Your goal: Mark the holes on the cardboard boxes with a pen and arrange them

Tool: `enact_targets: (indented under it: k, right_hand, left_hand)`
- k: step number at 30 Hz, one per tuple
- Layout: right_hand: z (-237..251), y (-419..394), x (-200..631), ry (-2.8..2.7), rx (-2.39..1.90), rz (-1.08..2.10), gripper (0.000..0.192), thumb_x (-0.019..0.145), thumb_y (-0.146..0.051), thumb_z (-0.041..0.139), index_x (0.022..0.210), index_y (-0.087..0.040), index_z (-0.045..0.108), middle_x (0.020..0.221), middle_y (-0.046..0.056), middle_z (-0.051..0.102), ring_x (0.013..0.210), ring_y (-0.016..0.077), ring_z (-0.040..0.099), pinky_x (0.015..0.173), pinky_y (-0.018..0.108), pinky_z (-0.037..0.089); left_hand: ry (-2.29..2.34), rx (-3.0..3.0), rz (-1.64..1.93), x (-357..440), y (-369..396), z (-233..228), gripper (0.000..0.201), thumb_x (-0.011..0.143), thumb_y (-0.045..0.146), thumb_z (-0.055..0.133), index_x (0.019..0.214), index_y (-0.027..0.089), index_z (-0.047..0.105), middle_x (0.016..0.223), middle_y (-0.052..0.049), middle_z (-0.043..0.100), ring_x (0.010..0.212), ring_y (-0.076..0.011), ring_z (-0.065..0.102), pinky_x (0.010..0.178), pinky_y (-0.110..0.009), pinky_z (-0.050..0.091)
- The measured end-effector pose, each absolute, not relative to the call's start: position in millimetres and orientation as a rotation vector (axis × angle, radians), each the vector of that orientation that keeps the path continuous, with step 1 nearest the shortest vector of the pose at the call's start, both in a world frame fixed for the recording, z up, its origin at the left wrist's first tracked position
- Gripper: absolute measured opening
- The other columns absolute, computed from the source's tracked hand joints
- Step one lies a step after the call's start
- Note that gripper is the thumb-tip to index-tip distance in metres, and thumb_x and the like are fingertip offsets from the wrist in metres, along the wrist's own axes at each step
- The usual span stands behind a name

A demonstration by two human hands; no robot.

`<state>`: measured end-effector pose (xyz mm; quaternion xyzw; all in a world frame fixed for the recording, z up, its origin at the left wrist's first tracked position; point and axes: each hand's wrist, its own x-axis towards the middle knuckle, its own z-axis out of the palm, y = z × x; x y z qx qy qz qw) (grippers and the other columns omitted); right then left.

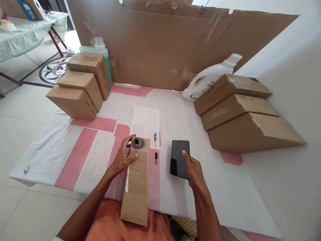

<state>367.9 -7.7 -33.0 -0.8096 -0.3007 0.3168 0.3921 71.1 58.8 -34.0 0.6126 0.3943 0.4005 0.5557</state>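
Note:
My left hand (126, 156) grips the far end of a long, narrow cardboard box (136, 174), thumb on its top and fingers along its left side. Near that end, a small dark hole with black scribble around it shows on the box. The box's near end reaches past the table edge, over my orange clothing. On the right, my right hand (193, 167) holds a black smartphone (180, 159) by its right edge, the thumb on its dark screen. Between the box and the phone lies a pen (155, 149), its near end black. Beyond the box is a white sheet of paper (145, 117).
Cardboard boxes stand at the left (72, 102) and the right (235, 132) of the cloth-covered table (175, 197). Behind them are a green-liquid jug (101, 50) and a white detergent jug (210, 77). A cardboard panel (155, 47) closes off the back; a wall is on the right.

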Motion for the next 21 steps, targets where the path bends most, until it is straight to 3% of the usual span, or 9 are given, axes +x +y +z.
enact_targets:
  k: [3, 7, 11, 13, 15, 18, 21]
  right_hand:
    - [-57, -19, 367, -0.793, -2.108, 0.803, 0.066, 0.083, -0.078, 0.060, 0.066, -0.030, 0.018, 0.059, -0.008, 0.018, 0.058, 0.0120, 0.020, 0.050, 0.028, 0.019]
    - [-61, -26, 365, -0.848, -2.208, 0.740, 0.061, 0.086, -0.071, 0.058, 0.065, -0.030, 0.018, 0.056, -0.008, 0.020, 0.059, 0.0139, 0.022, 0.054, 0.031, 0.023]
    - [-60, -30, 371, -0.943, -2.297, 0.648, 0.046, 0.085, -0.067, 0.056, 0.064, -0.028, 0.045, 0.060, -0.001, 0.049, 0.063, 0.0208, 0.045, 0.065, 0.036, 0.040]
    - [-62, -32, 372, -0.982, -2.336, 0.611, 0.045, 0.085, -0.067, 0.052, 0.079, -0.023, 0.061, 0.075, 0.008, 0.064, 0.074, 0.0279, 0.057, 0.075, 0.042, 0.046]
    - [-65, -33, 372, -1.021, -2.374, 0.569, 0.055, 0.085, -0.066, 0.049, 0.095, -0.016, 0.068, 0.090, 0.017, 0.070, 0.084, 0.0352, 0.063, 0.082, 0.049, 0.049]
    - [-65, -37, 367, -1.071, -2.414, 0.486, 0.072, 0.087, -0.066, 0.044, 0.111, -0.004, 0.071, 0.107, 0.030, 0.067, 0.102, 0.0456, 0.063, 0.092, 0.060, 0.048]
    - [-65, -48, 350, -1.205, -2.339, 0.319, 0.082, 0.092, -0.061, 0.046, 0.135, 0.006, 0.061, 0.132, 0.038, 0.056, 0.128, 0.0521, 0.052, 0.106, 0.067, 0.042]
  left_hand:
    - [0.952, 1.440, 0.917, 71, 58, -31, 0.075, 0.087, 0.050, 0.068, 0.154, 0.027, 0.043, 0.159, -0.013, 0.047, 0.145, -0.0346, 0.047, 0.122, -0.054, 0.034]
    - [1.001, 1.385, 0.907, 68, 52, -29, 0.077, 0.091, 0.055, 0.067, 0.157, 0.026, 0.042, 0.161, -0.015, 0.044, 0.148, -0.0349, 0.045, 0.121, -0.054, 0.038]
    - [1.116, 1.312, 0.974, 60, 33, -39, 0.069, 0.101, 0.063, 0.048, 0.158, 0.026, 0.040, 0.165, -0.015, 0.041, 0.152, -0.0338, 0.042, 0.123, -0.055, 0.037]
    - [1.204, 1.301, 1.003, 51, 20, -47, 0.064, 0.104, 0.063, 0.042, 0.157, 0.026, 0.042, 0.164, -0.015, 0.043, 0.150, -0.0335, 0.045, 0.122, -0.056, 0.038]
    - [1.259, 1.317, 1.017, 40, 6, -55, 0.061, 0.106, 0.061, 0.041, 0.157, 0.027, 0.043, 0.161, -0.015, 0.046, 0.147, -0.0336, 0.049, 0.120, -0.057, 0.040]
    - [1.264, 1.381, 1.007, 25, -16, -65, 0.058, 0.107, 0.058, 0.042, 0.159, 0.030, 0.041, 0.161, -0.014, 0.047, 0.145, -0.0333, 0.050, 0.117, -0.056, 0.043]
    - [1.239, 1.386, 0.970, 19, -39, -68, 0.057, 0.108, 0.055, 0.040, 0.160, 0.032, 0.040, 0.163, -0.013, 0.045, 0.145, -0.0335, 0.050, 0.117, -0.056, 0.044]
